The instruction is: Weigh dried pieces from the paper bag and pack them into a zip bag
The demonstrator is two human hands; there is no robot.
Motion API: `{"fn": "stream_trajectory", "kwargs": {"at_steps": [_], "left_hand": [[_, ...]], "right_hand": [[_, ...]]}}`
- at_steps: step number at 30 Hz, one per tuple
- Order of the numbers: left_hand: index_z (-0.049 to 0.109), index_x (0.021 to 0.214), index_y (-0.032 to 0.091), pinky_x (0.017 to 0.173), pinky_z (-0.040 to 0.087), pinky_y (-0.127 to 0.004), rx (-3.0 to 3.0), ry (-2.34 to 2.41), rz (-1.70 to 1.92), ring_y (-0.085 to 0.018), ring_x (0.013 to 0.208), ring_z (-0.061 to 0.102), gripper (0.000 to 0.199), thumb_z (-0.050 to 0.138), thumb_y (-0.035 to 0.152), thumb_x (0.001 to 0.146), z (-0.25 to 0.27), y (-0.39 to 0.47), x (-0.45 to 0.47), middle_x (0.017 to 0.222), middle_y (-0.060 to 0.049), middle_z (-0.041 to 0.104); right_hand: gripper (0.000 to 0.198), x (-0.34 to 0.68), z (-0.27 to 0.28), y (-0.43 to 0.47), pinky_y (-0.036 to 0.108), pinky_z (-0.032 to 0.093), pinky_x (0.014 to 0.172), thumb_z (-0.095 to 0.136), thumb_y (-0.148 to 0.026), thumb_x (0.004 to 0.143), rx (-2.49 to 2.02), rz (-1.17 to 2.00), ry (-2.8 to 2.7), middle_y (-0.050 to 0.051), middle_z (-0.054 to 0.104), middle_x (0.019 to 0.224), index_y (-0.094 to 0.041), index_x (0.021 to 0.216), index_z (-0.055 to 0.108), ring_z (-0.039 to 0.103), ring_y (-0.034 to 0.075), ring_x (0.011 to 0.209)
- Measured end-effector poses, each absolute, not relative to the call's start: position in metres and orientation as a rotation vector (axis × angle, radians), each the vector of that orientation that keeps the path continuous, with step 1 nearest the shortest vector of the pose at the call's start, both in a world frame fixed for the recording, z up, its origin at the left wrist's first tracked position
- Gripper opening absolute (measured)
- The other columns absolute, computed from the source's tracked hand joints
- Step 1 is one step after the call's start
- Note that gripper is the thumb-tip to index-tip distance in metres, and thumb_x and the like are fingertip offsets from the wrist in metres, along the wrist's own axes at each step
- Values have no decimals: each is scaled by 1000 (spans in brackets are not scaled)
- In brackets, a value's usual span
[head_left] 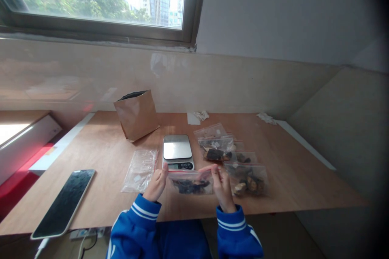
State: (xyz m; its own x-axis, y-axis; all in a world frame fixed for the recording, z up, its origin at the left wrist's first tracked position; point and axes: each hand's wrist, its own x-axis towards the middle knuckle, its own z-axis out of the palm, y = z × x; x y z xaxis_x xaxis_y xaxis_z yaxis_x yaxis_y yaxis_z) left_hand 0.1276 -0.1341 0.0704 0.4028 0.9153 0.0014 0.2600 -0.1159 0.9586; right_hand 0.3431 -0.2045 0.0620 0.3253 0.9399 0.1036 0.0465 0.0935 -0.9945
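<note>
Between my hands hangs a clear zip bag [191,186] with dark dried pieces in its lower part and a red strip along its top edge. My left hand [156,183] pinches the bag's top left corner. The top right part is pinched by my right hand [222,186], whose finger lies along the strip. Just behind the bag stands a kitchen scale [178,147] with a bare steel plate; its display is partly visible. An unfilled clear zip bag [139,172] lies flat beside my left hand.
Several filled zip bags [251,180] lie overlapping at the right. An open brown paper bag [136,115] stands at the back left. A large phone or tablet [65,202] with a cable lies near the front left edge. Crumpled tissue [201,115] lies by the wall.
</note>
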Motion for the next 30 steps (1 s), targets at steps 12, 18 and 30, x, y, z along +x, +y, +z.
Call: {"fn": "stream_trajectory", "kwargs": {"at_steps": [12, 18, 30], "left_hand": [[63, 112, 16, 93, 46, -43, 1512, 1394, 1183, -26, 108, 59, 59, 26, 57, 90, 64, -111, 50, 120, -12, 63], [43, 129, 19, 95, 44, -50, 1519, 1748, 1551, -31, 117, 50, 71, 66, 50, 70, 41, -72, 22, 133, -15, 44], [28, 135, 10, 103, 39, -45, 1466, 1438, 1323, -31, 122, 48, 97, 78, 41, 58, 9, 50, 8, 133, -20, 48]], "right_hand": [[85, 451, 59, -135, 54, 41, 91, 53, -63, 78, -1921, -199, -1121, 26, 53, 122, -4, 137, 38, 49, 37, 113], [46, 407, 22, -154, 50, 37, 100, 38, -37, 93, -1958, -406, -1501, 15, 36, 144, -20, 135, 45, 37, 32, 128], [49, 410, -30, -148, 50, 31, 105, 30, -33, 95, -2108, -383, -1606, 13, 41, 144, -16, 140, 40, 35, 30, 132]]}}
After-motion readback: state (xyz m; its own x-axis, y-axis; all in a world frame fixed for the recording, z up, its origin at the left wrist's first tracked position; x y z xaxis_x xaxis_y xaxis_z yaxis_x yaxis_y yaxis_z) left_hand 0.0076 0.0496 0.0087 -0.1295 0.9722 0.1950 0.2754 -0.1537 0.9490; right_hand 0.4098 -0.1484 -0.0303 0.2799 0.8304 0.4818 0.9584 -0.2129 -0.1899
